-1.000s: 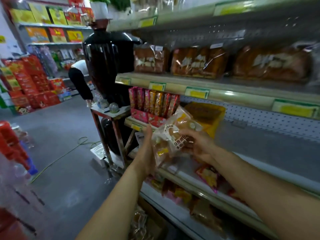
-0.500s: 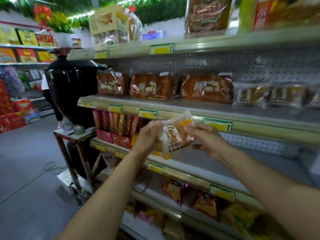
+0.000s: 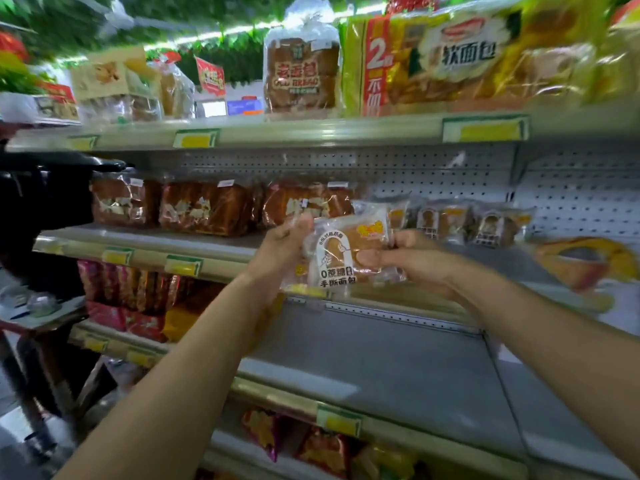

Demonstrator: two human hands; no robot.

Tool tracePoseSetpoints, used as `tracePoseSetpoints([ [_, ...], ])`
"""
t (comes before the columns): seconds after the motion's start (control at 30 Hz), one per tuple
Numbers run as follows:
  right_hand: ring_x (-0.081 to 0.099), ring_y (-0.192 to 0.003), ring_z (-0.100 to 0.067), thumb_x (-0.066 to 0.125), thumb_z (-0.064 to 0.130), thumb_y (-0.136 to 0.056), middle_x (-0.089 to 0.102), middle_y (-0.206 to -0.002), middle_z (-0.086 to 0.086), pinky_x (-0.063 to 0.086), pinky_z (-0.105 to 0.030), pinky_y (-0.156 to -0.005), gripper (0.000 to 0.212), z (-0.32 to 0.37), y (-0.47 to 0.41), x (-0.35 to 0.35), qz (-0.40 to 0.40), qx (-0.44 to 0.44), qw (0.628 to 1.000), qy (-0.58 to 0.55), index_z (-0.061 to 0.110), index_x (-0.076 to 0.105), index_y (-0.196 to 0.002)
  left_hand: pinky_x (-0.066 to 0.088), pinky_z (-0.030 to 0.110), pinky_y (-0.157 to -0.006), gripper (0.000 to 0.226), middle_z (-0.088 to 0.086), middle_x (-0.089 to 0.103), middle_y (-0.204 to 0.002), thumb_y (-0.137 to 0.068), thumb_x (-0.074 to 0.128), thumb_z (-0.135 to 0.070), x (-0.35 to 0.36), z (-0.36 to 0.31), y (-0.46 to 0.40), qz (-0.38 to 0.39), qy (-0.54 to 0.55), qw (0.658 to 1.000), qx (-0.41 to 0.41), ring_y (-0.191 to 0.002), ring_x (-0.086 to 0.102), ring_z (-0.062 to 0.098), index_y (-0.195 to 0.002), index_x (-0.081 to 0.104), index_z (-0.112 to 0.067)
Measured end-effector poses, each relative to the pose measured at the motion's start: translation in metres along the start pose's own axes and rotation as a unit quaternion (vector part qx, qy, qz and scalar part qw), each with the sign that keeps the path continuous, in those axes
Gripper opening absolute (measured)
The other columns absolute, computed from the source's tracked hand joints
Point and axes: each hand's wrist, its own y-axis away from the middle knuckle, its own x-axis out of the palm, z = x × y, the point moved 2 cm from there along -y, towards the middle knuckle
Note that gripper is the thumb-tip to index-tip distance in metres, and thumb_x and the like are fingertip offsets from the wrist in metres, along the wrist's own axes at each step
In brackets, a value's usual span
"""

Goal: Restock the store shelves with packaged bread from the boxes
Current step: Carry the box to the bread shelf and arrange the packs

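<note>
A clear-wrapped bread packet (image 3: 341, 251) with a white arch label is held up in front of the middle shelf (image 3: 221, 261). My left hand (image 3: 280, 251) grips its left side. My right hand (image 3: 412, 259) pinches its right side, thumb over the front. Just behind it, several packets of the same bread (image 3: 446, 221) stand in a row on that shelf. Further left on the shelf sit three brown loaves in clear bags (image 3: 204, 209).
The top shelf (image 3: 311, 131) carries a tall loaf bag (image 3: 301, 74) and a yellow multi-pack (image 3: 467, 60). The grey shelf below (image 3: 381, 358) holds red snack packs (image 3: 121, 296) at its left end. A black urn (image 3: 41, 209) stands on a stand at far left.
Both hands have carried the packet up from the lower shelf level to the middle shelf, close to the row of matching packets. My view has tilted upward and right.
</note>
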Motion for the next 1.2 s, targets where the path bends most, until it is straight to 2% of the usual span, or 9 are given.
tracePoseSetpoints([
  [0.13,0.063,-0.088,-0.016,0.079,0.031,-0.06,0.075,-0.099,-0.001,0.044,-0.026,-0.064,0.052,-0.009,0.008,-0.058,-0.025,0.002,0.999,-0.031,0.009,0.067,-0.105,0.051,0.04,-0.089,0.056,-0.001,0.072,-0.106,-0.095,0.038,-0.064,0.044,-0.013,-0.02,-0.011,0.092,0.994,-0.059,-0.1,0.065,0.015,-0.12,0.064,-0.021],
  [0.3,0.063,-0.094,-0.026,0.084,0.035,-0.048,0.074,-0.098,-0.004,0.044,-0.036,-0.084,0.06,-0.031,-0.001,-0.135,-0.139,0.008,0.987,-0.083,0.012,0.07,-0.101,0.061,0.04,-0.059,0.053,0.014,0.076,-0.087,-0.1,0.037,-0.054,0.076,-0.013,-0.044,-0.03,0.251,0.961,-0.113,-0.076,0.075,0.029,-0.116,0.063,-0.011],
  [0.47,0.067,-0.081,-0.017,0.082,0.017,-0.071,0.073,-0.094,-0.006,0.05,-0.025,-0.065,0.034,-0.06,-0.025,-0.189,-0.222,0.03,0.975,-0.008,0.01,0.071,-0.102,0.06,0.042,-0.065,0.058,0.023,0.06,-0.128,-0.096,0.041,-0.059,0.088,-0.01,-0.067,-0.048,0.269,0.952,-0.139,-0.091,0.072,0.038,-0.13,0.057,-0.014],
  [0.6,0.069,-0.08,-0.014,0.082,0.017,-0.071,0.073,-0.095,-0.003,0.051,-0.022,-0.058,0.031,-0.081,-0.052,-0.194,-0.191,0.062,0.978,0.055,0.019,0.066,-0.097,0.061,0.038,-0.055,0.057,0.021,0.06,-0.127,-0.097,0.041,-0.054,0.096,-0.011,-0.081,-0.053,0.281,0.947,-0.144,-0.087,0.071,0.036,-0.134,0.054,-0.012],
  [0.73,0.057,-0.044,0.006,0.079,0.015,-0.078,0.066,-0.052,0.013,0.041,-0.009,-0.04,0.019,-0.086,-0.068,-0.193,-0.188,0.053,0.978,0.078,0.019,0.062,-0.084,0.06,0.034,-0.053,0.058,0.018,0.063,-0.117,-0.096,0.04,-0.054,0.097,-0.005,-0.09,-0.043,0.276,0.95,-0.14,-0.085,0.069,0.035,-0.132,0.056,-0.012],
  [0.87,0.07,-0.089,-0.022,0.088,0.023,-0.064,0.075,-0.093,-0.005,0.057,-0.034,-0.081,0.04,-0.097,-0.085,-0.193,-0.186,0.09,0.975,0.082,0.014,0.069,-0.097,0.058,0.031,-0.055,0.057,0.017,0.063,-0.117,-0.095,0.041,-0.056,0.097,0.0,-0.098,-0.044,0.27,0.953,-0.128,-0.083,0.07,0.029,-0.128,0.059,-0.013],
  [1.0,0.068,-0.093,-0.019,0.092,0.031,-0.054,0.073,-0.103,-0.005,0.055,-0.028,-0.076,0.071,-0.103,-0.094,-0.192,-0.188,0.079,0.976,0.074,0.011,0.063,-0.116,0.057,0.029,-0.052,0.05,0.009,0.063,-0.106,-0.096,0.041,-0.055,0.099,0.004,-0.103,-0.045,0.273,0.954,-0.112,-0.071,0.069,0.024,-0.117,0.062,-0.015],
  [1.1,0.066,-0.089,-0.01,0.084,0.016,-0.071,0.072,-0.092,0.004,0.049,-0.019,-0.069,0.041,-0.105,-0.097,-0.194,-0.184,0.07,0.979,0.056,0.013,0.066,-0.108,0.06,0.035,-0.057,0.049,0.011,0.076,-0.081,-0.096,0.04,-0.056,0.099,0.008,-0.107,-0.037,0.271,0.956,-0.105,-0.074,0.074,0.028,-0.106,0.066,-0.016],
  [1.2,0.066,-0.094,-0.018,0.082,0.012,-0.074,0.072,-0.099,-0.003,0.049,-0.024,-0.074,0.04,-0.105,-0.094,-0.193,-0.188,0.058,0.978,0.063,0.01,0.067,-0.111,0.06,0.037,-0.058,0.049,0.009,0.076,-0.076,-0.097,0.038,-0.056,0.101,0.01,-0.108,-0.037,0.266,0.958,-0.097,-0.08,0.074,0.033,-0.101,0.068,-0.017],
])
